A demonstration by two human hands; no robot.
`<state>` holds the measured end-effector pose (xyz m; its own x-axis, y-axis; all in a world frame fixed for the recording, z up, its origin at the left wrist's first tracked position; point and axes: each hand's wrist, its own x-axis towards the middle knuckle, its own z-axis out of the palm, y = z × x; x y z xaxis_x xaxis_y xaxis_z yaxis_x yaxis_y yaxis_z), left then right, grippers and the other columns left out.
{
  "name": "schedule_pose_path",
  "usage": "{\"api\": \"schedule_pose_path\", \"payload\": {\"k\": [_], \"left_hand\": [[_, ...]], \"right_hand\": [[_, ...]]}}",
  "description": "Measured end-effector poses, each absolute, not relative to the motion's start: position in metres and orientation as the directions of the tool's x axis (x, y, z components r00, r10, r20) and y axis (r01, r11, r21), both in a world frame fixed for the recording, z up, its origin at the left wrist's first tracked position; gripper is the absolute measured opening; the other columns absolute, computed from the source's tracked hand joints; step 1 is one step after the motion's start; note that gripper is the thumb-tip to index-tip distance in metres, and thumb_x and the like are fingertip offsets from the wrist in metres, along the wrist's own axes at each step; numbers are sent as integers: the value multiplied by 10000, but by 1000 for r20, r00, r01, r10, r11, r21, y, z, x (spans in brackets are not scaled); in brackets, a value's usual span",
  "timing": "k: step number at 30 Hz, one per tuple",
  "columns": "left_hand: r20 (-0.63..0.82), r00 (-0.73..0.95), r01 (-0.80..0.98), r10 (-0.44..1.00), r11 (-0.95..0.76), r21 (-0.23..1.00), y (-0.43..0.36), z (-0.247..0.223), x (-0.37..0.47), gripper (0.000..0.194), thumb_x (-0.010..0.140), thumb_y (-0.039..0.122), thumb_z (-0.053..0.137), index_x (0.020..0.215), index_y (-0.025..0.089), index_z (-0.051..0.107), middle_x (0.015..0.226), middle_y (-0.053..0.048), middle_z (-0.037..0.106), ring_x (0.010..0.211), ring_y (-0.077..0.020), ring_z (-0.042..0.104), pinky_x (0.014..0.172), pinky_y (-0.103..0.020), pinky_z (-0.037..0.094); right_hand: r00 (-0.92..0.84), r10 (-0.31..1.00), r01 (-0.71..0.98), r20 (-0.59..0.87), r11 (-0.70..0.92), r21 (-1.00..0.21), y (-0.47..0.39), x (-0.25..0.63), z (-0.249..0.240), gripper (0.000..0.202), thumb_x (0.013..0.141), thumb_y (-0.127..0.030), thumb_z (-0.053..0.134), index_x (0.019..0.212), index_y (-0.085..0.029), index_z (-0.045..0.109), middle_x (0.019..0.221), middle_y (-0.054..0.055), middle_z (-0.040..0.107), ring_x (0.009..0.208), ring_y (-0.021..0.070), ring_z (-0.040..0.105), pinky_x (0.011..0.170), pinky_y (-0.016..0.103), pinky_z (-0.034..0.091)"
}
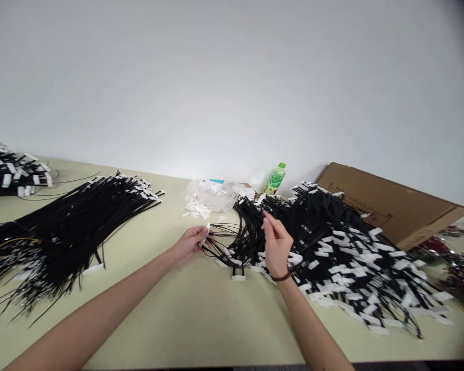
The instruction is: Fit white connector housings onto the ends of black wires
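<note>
The left grip (193, 241) is closed, thumb against fingers, on a white connector (205, 235), which is at the middle of the scene, just left of the large right-hand heap. Black wires (225, 233) run from it rightward toward that heap. The right grip (277, 245) has its fingers curled and thumb and forefinger drawn close together; whether a wire is pinched there I cannot tell.

The heap of black cables (313, 219) with white ends spreads behind and to the right of the right grip, which hides part of it. Beyond the left grip lie loose white connector pieces (198, 208) by a clear plastic bag (226, 198). A green-capped bottle (274, 180) stands at the far side, slightly tilted in view, and a cardboard sheet (386, 198) slants up at the far right. A long cable bundle (85, 216) lies to the left on the pale surface (170, 314), with another white-ended pile (15, 172) at the far left.

The left forearm reaches in from the near left corner; the right forearm, with a dark wristband (281, 277), slants up and leftward from the near right.
</note>
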<state>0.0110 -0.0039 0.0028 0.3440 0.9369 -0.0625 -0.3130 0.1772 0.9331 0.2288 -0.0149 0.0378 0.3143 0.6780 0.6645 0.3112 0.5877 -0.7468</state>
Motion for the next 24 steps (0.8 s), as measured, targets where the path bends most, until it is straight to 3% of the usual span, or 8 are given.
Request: {"api": "schedule_pose_path", "payload": {"k": [3,8,18,24], "left_hand": [[-60,347,-301,936,172,938,-4,3,11,353,691,445,632,844,131,579,781,-58,615,601,-125,559,484,-221,432],[-22,384,-292,923,144,946,-5,4,12,352,701,451,619,834,128,575,749,-48,606,592,-127,558,481,-224,415],[-8,385,-264,923,118,957,-6,3,13,373,697,474,609,847,134,574,754,-49,593,608,-133,558,484,-228,416],[-1,391,-246,920,106,964,-6,2,12,367,707,468,602,855,134,569,771,-50,589,614,-132,551,489,-234,427]], "right_hand": [[14,636,493,772,667,-559,-26,211,33,196,844,-283,507,815,-154,652,629,14,528,536,103,434,499,227,349],[-280,615,562,737,727,-393,-35,188,18,212,867,-241,459,732,-158,599,595,9,518,533,103,444,516,219,354],[-322,638,616,700,702,-357,-35,185,13,224,863,-226,439,689,-154,560,593,7,496,537,101,428,519,218,329],[-303,669,604,679,686,-406,-34,184,13,234,857,-229,445,663,-151,550,585,2,485,536,100,417,518,215,317]]}}
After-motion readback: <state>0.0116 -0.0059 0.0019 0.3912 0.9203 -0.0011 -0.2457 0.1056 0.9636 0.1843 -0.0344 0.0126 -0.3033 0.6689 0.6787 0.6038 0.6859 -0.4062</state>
